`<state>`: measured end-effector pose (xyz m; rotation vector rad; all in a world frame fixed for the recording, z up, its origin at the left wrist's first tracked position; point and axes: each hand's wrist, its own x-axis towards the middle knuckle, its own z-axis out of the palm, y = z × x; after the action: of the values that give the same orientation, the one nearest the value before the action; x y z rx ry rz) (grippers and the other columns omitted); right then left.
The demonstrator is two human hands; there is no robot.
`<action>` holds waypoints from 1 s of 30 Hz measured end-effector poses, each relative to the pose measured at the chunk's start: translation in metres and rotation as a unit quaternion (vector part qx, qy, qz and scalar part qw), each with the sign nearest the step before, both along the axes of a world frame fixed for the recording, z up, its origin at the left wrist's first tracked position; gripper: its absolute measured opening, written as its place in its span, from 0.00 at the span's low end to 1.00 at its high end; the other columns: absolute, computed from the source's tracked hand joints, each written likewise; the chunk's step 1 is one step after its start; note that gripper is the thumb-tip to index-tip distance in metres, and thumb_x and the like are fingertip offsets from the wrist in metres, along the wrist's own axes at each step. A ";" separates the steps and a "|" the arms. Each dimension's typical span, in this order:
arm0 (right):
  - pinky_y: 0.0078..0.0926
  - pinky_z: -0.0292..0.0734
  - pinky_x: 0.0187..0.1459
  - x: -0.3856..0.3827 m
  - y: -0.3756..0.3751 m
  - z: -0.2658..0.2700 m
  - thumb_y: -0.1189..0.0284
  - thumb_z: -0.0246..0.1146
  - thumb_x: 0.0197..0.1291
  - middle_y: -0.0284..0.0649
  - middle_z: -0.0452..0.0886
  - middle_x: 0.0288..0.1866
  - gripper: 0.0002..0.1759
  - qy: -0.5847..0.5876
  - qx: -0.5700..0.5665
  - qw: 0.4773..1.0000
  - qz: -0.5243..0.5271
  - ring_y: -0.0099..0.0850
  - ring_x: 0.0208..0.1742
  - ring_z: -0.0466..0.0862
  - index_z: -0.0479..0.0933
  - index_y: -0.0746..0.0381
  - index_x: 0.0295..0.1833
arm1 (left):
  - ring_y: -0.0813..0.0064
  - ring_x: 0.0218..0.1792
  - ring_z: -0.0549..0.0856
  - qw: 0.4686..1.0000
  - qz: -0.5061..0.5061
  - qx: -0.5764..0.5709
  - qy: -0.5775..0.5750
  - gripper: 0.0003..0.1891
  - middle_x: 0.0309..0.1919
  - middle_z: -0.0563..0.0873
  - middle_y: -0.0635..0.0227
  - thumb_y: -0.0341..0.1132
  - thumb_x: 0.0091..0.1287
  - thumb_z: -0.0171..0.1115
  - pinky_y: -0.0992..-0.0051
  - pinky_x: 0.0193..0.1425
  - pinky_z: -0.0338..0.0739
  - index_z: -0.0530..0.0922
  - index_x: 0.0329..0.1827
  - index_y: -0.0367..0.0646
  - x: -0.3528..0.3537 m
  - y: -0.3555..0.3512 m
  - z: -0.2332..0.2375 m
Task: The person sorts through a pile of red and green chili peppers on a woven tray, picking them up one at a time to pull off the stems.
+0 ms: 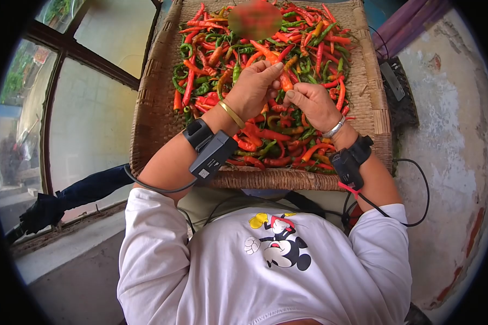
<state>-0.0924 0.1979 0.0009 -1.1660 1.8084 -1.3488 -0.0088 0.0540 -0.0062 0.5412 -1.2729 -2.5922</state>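
Observation:
An orange-red chili pepper [286, 81] is held above the heap, between my two hands. My left hand [253, 89] has its fingers closed around the upper part, with the thumb lying toward the pepper. At the lower end, my right hand [314, 103] pinches with thumb and bent forefinger; its fingertips partly hide that end. Beneath both hands lie many red, orange and green chili peppers [276, 132], spread in a shallow woven basket tray [371, 92].
To the left is a framed window [92, 97], with a folded dark umbrella [87, 189] by its sill. A worn plaster wall [444, 135] stands on the right, near a black crate [401, 92]. Cables [425, 184] hang from the devices strapped to my forearms.

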 end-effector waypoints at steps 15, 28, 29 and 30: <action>0.21 0.72 0.34 0.000 -0.003 -0.010 0.73 0.61 0.50 0.36 0.80 0.29 0.07 0.018 0.080 0.997 0.016 0.23 0.31 0.79 0.76 0.66 0.35 | 0.91 0.17 0.68 0.946 -0.029 -0.311 -0.085 0.08 0.22 0.79 0.74 0.35 0.60 0.58 0.88 0.19 0.62 0.78 0.36 0.40 0.002 -0.028 0.024; 0.18 0.70 0.33 -0.003 -0.001 -0.011 0.75 0.57 0.56 0.31 0.75 0.29 0.04 0.012 0.085 0.996 -0.035 0.17 0.30 0.73 0.74 0.66 0.35 | 0.87 0.23 0.75 0.969 -0.011 -0.240 -0.053 0.11 0.23 0.77 0.75 0.39 0.65 0.54 0.88 0.25 0.69 0.75 0.33 0.39 -0.003 -0.058 0.024; 0.19 0.70 0.33 -0.003 -0.001 -0.010 0.75 0.58 0.55 0.31 0.76 0.29 0.05 0.030 0.100 0.994 -0.021 0.18 0.30 0.74 0.74 0.66 0.35 | 0.85 0.25 0.77 0.985 0.053 -0.163 0.000 0.12 0.26 0.78 0.73 0.39 0.66 0.53 0.87 0.27 0.72 0.74 0.34 0.39 -0.004 -0.069 0.020; 0.19 0.70 0.32 -0.002 -0.001 -0.009 0.75 0.59 0.54 0.31 0.76 0.28 0.05 0.048 0.114 0.992 -0.007 0.18 0.29 0.74 0.74 0.66 0.34 | 0.83 0.27 0.79 0.988 0.116 -0.084 0.053 0.12 0.29 0.80 0.70 0.40 0.67 0.51 0.87 0.29 0.75 0.73 0.36 0.38 -0.006 -0.080 0.015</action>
<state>-0.0948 0.1968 -0.0085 -1.1139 1.9824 -1.0748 -0.0144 -0.0263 0.0086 0.4830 -1.2945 -2.2678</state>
